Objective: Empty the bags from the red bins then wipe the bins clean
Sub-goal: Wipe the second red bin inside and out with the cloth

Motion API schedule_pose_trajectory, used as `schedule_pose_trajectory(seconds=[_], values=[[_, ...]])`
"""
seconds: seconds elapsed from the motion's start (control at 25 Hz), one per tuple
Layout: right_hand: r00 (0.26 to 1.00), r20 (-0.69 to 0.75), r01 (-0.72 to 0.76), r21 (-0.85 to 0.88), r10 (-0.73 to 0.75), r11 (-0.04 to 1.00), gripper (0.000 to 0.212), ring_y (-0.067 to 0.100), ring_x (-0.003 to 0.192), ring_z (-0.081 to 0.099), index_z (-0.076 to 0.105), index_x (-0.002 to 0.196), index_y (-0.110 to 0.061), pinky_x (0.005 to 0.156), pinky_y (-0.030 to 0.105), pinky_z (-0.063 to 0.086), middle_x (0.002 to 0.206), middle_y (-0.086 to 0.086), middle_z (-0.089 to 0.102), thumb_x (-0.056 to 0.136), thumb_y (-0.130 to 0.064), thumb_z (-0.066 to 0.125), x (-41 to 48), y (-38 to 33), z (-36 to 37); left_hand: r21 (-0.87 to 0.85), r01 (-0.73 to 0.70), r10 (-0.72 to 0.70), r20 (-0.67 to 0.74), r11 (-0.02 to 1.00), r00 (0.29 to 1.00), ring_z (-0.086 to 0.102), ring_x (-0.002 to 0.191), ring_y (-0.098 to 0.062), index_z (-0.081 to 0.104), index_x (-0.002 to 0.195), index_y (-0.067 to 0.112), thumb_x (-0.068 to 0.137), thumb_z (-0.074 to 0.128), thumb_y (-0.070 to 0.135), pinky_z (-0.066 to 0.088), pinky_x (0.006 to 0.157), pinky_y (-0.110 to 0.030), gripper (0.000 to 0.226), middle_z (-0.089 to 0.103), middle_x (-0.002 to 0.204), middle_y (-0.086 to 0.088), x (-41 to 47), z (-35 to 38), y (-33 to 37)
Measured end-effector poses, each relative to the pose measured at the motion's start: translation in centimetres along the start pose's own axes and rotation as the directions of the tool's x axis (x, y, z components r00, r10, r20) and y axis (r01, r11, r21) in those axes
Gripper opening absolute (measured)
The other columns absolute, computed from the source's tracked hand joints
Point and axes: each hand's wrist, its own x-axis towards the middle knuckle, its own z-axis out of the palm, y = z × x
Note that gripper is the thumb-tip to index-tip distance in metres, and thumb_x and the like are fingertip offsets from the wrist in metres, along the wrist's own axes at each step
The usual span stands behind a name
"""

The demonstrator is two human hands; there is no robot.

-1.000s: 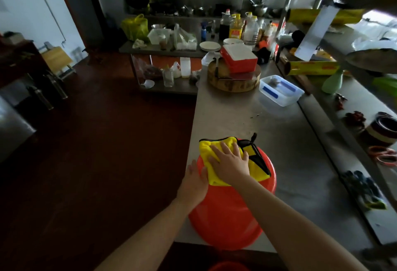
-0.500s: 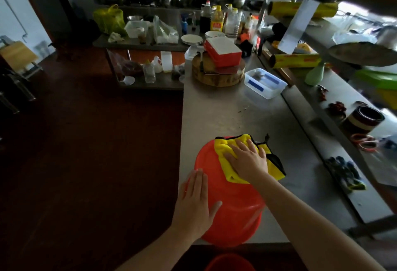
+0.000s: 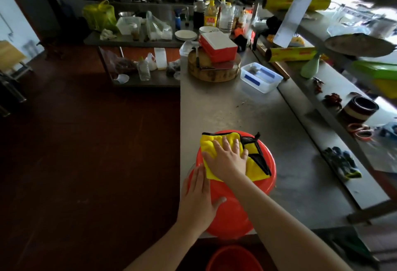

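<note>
Red bin [image 3: 236, 212] lies overturned at the counter [image 3: 225, 107] edge, under both palms. Your right hand [image 3: 227, 159] is flat, fingers straight, pressing the yellow cloth [image 3: 253, 169]; left hand [image 3: 197, 199] lies flat on the wall nearer you. Sweep beyond your fingertips to the far rim and brace against sliding.

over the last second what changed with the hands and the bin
The left hand slid down the side of the bin, from its far edge toward the person. The right hand rubbed the cloth sideways over it. The bin stays on the counter.
</note>
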Motion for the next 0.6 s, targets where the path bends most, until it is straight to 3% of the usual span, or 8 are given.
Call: schedule_pose_trajectory(seconds=[0.16,0.36,0.52,0.6], values=[[1.0,0.001,0.022,-0.015,-0.022,1.0,0.069,0.026,0.156,-0.005,0.023,0.156,-0.045,0.122,0.06,0.003,0.169,-0.01,0.01,0.095,-0.077,0.021,-0.3,3.2,-0.6,0.008,0.013,-0.013,-0.022,1.0,1.0,-0.011,0.154,-0.018,-0.013,0.158,0.017,0.09,0.019,0.081,-0.01,0.12,-0.037,0.099,-0.018,0.165,-0.001,-0.1,0.1,0.3],[0.996,-0.029,-0.086,-0.054,0.084,0.995,0.064,0.024,0.156,-0.001,0.029,0.154,-0.043,0.122,0.057,0.002,0.166,-0.01,0.022,0.098,-0.073,0.022,-0.7,9.6,-2.1,-0.003,0.008,-0.008,-0.006,1.0,1.0,-0.012,0.153,-0.016,-0.012,0.159,0.017,0.091,0.021,0.079,-0.003,0.122,-0.037,0.098,-0.021,0.164,0.001,0.0,-0.2,0.9],[0.992,-0.013,-0.128,0.003,0.128,0.992,0.064,0.033,0.155,-0.005,0.028,0.157,-0.036,0.12,0.064,-0.003,0.168,0.0,0.017,0.1,-0.065,0.026,-1.1,6.9,-2.0,-0.029,0.014,-0.014,-0.004,0.999,1.0,-0.012,0.153,-0.015,-0.011,0.159,0.017,0.092,0.026,0.077,-0.006,0.12,-0.034,0.097,-0.022,0.163,0.002,0.2,-0.4,1.3],[0.997,0.012,-0.083,0.021,0.082,0.996,0.068,0.038,0.154,-0.008,0.026,0.157,-0.035,0.119,0.066,-0.006,0.169,0.002,0.011,0.098,-0.067,0.028,-1.7,4.0,-1.3,-0.034,0.018,-0.018,-0.005,0.999,1.0,-0.009,0.153,-0.014,-0.008,0.159,0.019,0.09,0.027,0.078,-0.006,0.119,-0.032,0.097,-0.021,0.163,0.004,0.3,-0.2,0.9]])
